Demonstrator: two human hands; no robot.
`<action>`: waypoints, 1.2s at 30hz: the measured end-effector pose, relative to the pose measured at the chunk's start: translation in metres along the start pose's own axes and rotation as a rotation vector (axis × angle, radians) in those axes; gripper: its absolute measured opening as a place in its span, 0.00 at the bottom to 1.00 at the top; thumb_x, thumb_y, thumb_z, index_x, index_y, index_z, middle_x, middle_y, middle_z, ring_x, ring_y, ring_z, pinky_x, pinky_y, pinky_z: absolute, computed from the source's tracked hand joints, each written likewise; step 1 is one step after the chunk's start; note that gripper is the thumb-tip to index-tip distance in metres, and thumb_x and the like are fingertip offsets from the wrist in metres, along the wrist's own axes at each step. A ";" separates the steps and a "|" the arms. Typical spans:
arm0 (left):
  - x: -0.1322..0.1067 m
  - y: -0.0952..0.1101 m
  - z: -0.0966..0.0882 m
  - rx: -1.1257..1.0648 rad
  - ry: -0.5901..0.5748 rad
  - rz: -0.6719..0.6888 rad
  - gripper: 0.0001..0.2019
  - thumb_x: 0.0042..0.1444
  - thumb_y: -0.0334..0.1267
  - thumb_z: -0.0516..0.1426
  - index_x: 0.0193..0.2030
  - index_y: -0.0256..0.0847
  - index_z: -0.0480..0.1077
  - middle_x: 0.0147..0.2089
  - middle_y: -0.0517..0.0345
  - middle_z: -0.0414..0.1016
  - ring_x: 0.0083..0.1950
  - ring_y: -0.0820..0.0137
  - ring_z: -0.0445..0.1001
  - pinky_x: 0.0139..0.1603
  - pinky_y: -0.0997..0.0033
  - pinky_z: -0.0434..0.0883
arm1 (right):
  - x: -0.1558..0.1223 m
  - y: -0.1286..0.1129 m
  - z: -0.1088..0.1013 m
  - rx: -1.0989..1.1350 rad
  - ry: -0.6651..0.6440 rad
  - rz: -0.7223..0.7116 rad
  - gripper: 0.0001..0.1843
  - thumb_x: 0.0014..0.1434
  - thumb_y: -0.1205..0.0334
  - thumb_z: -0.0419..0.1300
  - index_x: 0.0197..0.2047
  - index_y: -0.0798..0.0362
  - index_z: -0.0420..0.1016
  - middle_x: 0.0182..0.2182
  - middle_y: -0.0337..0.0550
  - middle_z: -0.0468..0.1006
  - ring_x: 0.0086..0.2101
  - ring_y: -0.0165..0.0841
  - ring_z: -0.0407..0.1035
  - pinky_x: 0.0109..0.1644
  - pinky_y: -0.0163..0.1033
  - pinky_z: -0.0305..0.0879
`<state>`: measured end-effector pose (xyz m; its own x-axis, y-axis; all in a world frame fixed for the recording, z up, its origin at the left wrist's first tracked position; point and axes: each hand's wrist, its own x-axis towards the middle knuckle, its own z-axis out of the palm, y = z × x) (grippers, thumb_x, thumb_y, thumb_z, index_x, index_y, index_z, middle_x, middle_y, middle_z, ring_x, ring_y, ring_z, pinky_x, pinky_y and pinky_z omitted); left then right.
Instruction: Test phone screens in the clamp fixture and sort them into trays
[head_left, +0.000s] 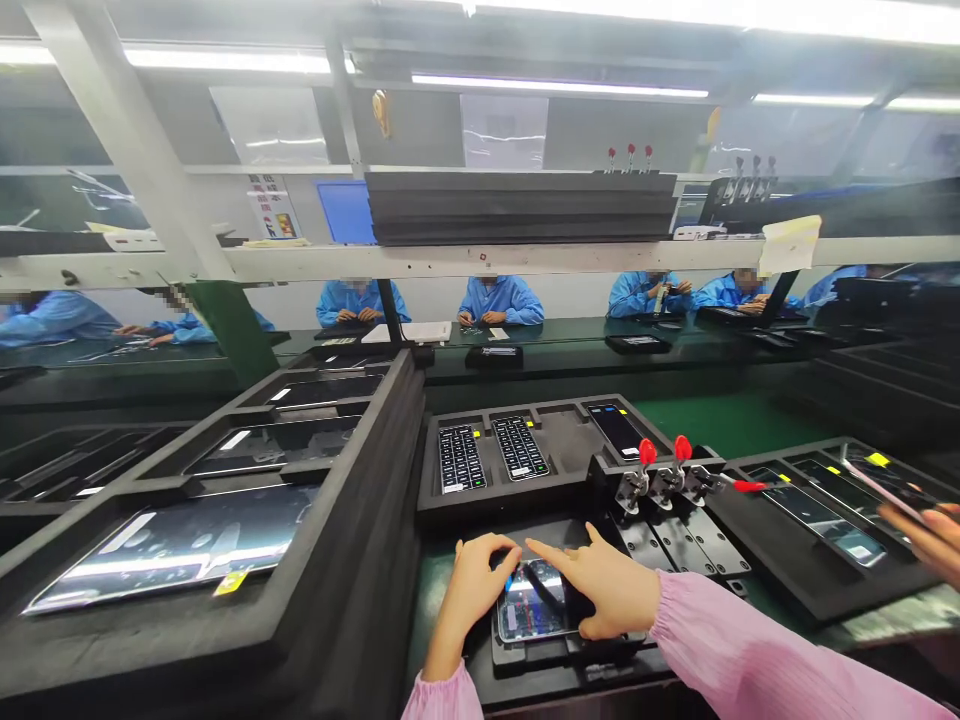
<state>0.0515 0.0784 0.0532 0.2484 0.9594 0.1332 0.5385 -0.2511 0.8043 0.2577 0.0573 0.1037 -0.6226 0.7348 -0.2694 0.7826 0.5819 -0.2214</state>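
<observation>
A glossy phone screen (pixel 531 607) lies face up in a black holding fixture (pixel 510 656) at the bench's front edge. At its upper left corner my left hand (pixel 480 580) has thumb and forefinger bent into a pinch, beside a small blue spot; whatever lies between the fingertips is hidden. My right hand (pixel 611 580) spreads over the screen's right side, forefinger pointing to the top and thumb at the lower edge. Just behind stands a clamp jig (pixel 660 520) with red-tipped toggle levers.
A black foam tray (pixel 517 492) behind my hands holds several phones. Stacked foam trays (pixel 330 560) with screens rise at left. Another tray (pixel 780 545) is at right, where another person's hand (pixel 934 540) holds a phone. Co-workers in blue sit across, beneath a shelf (pixel 480 262).
</observation>
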 end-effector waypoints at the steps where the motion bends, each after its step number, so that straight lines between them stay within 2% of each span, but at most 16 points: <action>1: 0.002 0.002 0.001 0.008 -0.004 0.007 0.11 0.53 0.43 0.53 0.29 0.45 0.75 0.34 0.60 0.78 0.39 0.64 0.74 0.54 0.57 0.60 | -0.004 0.001 -0.002 0.050 0.016 0.006 0.60 0.36 0.60 0.65 0.65 0.48 0.32 0.46 0.51 0.71 0.46 0.45 0.67 0.56 0.63 0.41; 4: 0.004 0.004 0.005 0.010 -0.006 0.026 0.12 0.53 0.43 0.53 0.27 0.43 0.74 0.31 0.59 0.78 0.36 0.65 0.74 0.52 0.59 0.62 | -0.017 0.004 -0.012 0.214 0.164 0.002 0.54 0.40 0.57 0.64 0.65 0.46 0.35 0.53 0.48 0.66 0.51 0.44 0.62 0.57 0.61 0.45; 6: 0.004 0.005 0.007 -0.006 -0.006 0.040 0.13 0.54 0.43 0.52 0.26 0.42 0.74 0.30 0.58 0.78 0.35 0.65 0.75 0.46 0.65 0.66 | -0.027 0.006 -0.022 0.299 0.379 0.004 0.46 0.45 0.58 0.61 0.64 0.43 0.42 0.57 0.43 0.61 0.54 0.39 0.60 0.59 0.56 0.48; 7: 0.004 0.004 0.008 -0.018 -0.004 0.046 0.14 0.55 0.43 0.52 0.26 0.41 0.73 0.30 0.58 0.78 0.35 0.65 0.75 0.44 0.66 0.67 | -0.032 0.007 -0.028 0.331 0.504 0.018 0.41 0.48 0.59 0.60 0.62 0.43 0.47 0.56 0.41 0.62 0.53 0.37 0.60 0.60 0.52 0.51; 11: 0.004 0.004 0.009 -0.075 0.005 0.069 0.12 0.55 0.41 0.52 0.25 0.42 0.72 0.39 0.55 0.79 0.46 0.62 0.73 0.47 0.67 0.66 | -0.045 0.015 -0.052 0.397 0.996 0.112 0.18 0.53 0.59 0.58 0.48 0.48 0.67 0.45 0.39 0.73 0.45 0.31 0.68 0.52 0.39 0.64; 13: 0.005 0.006 0.011 -0.097 0.002 0.084 0.11 0.54 0.39 0.52 0.24 0.42 0.72 0.42 0.54 0.78 0.51 0.62 0.71 0.50 0.66 0.65 | -0.047 0.020 -0.061 0.419 1.178 0.155 0.12 0.53 0.59 0.58 0.42 0.49 0.71 0.39 0.38 0.76 0.41 0.31 0.70 0.49 0.38 0.66; 16: 0.007 0.012 0.021 -0.123 -0.010 0.110 0.11 0.54 0.37 0.53 0.23 0.42 0.71 0.44 0.54 0.76 0.52 0.63 0.70 0.51 0.67 0.64 | -0.044 0.024 -0.068 0.462 1.344 0.153 0.09 0.53 0.62 0.59 0.39 0.49 0.71 0.38 0.38 0.76 0.41 0.32 0.71 0.49 0.39 0.66; 21: 0.014 0.027 0.044 -0.152 -0.050 0.151 0.09 0.54 0.37 0.54 0.25 0.43 0.71 0.43 0.57 0.76 0.49 0.66 0.71 0.50 0.70 0.64 | -0.039 0.025 -0.069 0.485 1.443 0.093 0.05 0.52 0.65 0.59 0.36 0.51 0.71 0.38 0.41 0.76 0.42 0.34 0.70 0.50 0.43 0.66; 24: 0.017 0.030 0.048 -0.164 -0.066 0.158 0.10 0.55 0.37 0.52 0.25 0.42 0.71 0.42 0.55 0.76 0.48 0.65 0.72 0.49 0.69 0.65 | -0.041 0.027 -0.068 0.463 1.462 0.086 0.04 0.53 0.65 0.58 0.34 0.52 0.71 0.37 0.41 0.76 0.41 0.35 0.71 0.50 0.44 0.66; 28: 0.013 0.031 0.041 -0.182 -0.108 0.182 0.11 0.56 0.38 0.51 0.26 0.42 0.71 0.46 0.55 0.74 0.49 0.65 0.71 0.51 0.68 0.64 | -0.045 0.030 -0.069 0.337 1.478 0.119 0.03 0.54 0.63 0.56 0.35 0.51 0.70 0.38 0.42 0.75 0.43 0.36 0.70 0.51 0.45 0.65; 32: 0.002 0.031 0.029 -0.162 -0.258 0.256 0.08 0.55 0.39 0.54 0.28 0.44 0.72 0.55 0.58 0.67 0.58 0.63 0.63 0.58 0.66 0.58 | -0.046 0.036 -0.076 0.146 1.361 0.166 0.12 0.57 0.59 0.54 0.44 0.51 0.67 0.47 0.45 0.71 0.49 0.37 0.65 0.54 0.47 0.62; 34: -0.003 0.029 0.024 -0.133 -0.355 0.287 0.07 0.54 0.39 0.55 0.28 0.45 0.73 0.59 0.59 0.62 0.62 0.62 0.56 0.62 0.63 0.52 | -0.049 0.039 -0.078 0.125 1.270 0.182 0.15 0.58 0.58 0.52 0.49 0.51 0.65 0.46 0.44 0.72 0.47 0.35 0.67 0.52 0.44 0.64; 36: -0.005 0.026 0.019 -0.131 -0.393 0.292 0.08 0.54 0.39 0.55 0.26 0.44 0.72 0.60 0.59 0.60 0.63 0.61 0.54 0.63 0.62 0.51 | -0.055 0.039 -0.076 0.109 1.253 0.184 0.14 0.59 0.59 0.52 0.48 0.51 0.65 0.41 0.42 0.75 0.42 0.33 0.70 0.48 0.40 0.67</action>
<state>0.0799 0.0645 0.0622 0.6715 0.7244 0.1561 0.3017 -0.4596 0.8353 0.3228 0.0664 0.1810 -0.0270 0.6613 0.7496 0.8148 0.4490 -0.3668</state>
